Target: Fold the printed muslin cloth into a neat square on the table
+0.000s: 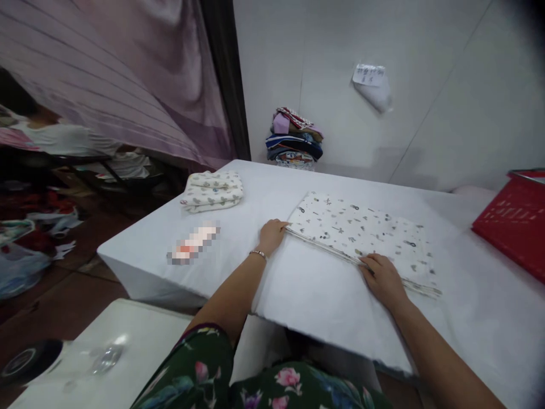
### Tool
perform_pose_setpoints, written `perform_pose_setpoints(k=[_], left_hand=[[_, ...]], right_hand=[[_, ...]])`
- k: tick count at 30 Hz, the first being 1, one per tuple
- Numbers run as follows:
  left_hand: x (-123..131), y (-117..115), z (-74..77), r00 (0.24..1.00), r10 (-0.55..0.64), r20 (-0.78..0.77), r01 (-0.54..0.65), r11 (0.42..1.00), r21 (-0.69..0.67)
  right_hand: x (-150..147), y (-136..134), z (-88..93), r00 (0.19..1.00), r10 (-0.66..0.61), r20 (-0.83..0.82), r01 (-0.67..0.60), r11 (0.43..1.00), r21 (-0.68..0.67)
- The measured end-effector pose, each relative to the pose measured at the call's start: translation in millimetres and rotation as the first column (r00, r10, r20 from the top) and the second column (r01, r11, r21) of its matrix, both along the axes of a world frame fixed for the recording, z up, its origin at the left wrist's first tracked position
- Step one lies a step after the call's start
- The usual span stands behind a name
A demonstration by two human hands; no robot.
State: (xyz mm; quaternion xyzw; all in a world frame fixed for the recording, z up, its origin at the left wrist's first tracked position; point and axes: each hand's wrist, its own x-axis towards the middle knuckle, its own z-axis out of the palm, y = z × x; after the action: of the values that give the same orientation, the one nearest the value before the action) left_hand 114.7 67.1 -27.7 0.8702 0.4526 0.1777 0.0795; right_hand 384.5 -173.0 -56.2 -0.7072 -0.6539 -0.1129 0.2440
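Observation:
A white cloth with small printed figures [361, 233] lies folded flat in layers on the white-covered table [255, 199]. My left hand [272, 236] pinches the cloth's near left corner between thumb and fingers. Along the near edge, toward the right, my right hand [381, 275] is closed on the layered border with the thumb hidden underneath or behind. At the table's left end sits another folded cloth [213, 193] with a similar print, apart from both hands.
A blurred-out flat object [193, 244] lies left of my left arm. On the right stands a red bag or box [515, 221]. Stacked folded fabrics [293, 139] rise behind the table by the wall. A lower white surface [128, 346] is at the front left; a person [63, 136] sits beyond the curtain.

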Motion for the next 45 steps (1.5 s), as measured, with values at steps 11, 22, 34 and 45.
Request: perform_pose_setpoints(k=[11, 22, 34, 45], left_hand=[[-6.3, 6.5, 4.4, 0.965, -0.138, -0.223, 0.168, 0.978, 0.121], [4.5, 22.0, 20.4, 0.826, -0.304, -0.475, 0.423, 0.891, 0.165], [-12.6, 13.0, 21.2, 0.831, -0.308, -0.463, 0.415, 0.897, 0.148], [-17.2, 5.2, 9.9, 0.922, -0.21, -0.325, 0.271, 0.949, 0.158]], right_hand=[[-13.1, 4.6, 17.5, 0.998, -0.051, -0.045, 0.048, 0.997, -0.06], [-13.9, 5.3, 19.1, 0.996, -0.077, 0.034, 0.081, 0.985, -0.151], [-10.2, 3.3, 16.0, 0.998, -0.022, -0.055, 0.017, 0.997, -0.082], [67.7, -94.4, 52.2, 0.593, -0.656, -0.467, 0.595, 0.748, -0.296]])
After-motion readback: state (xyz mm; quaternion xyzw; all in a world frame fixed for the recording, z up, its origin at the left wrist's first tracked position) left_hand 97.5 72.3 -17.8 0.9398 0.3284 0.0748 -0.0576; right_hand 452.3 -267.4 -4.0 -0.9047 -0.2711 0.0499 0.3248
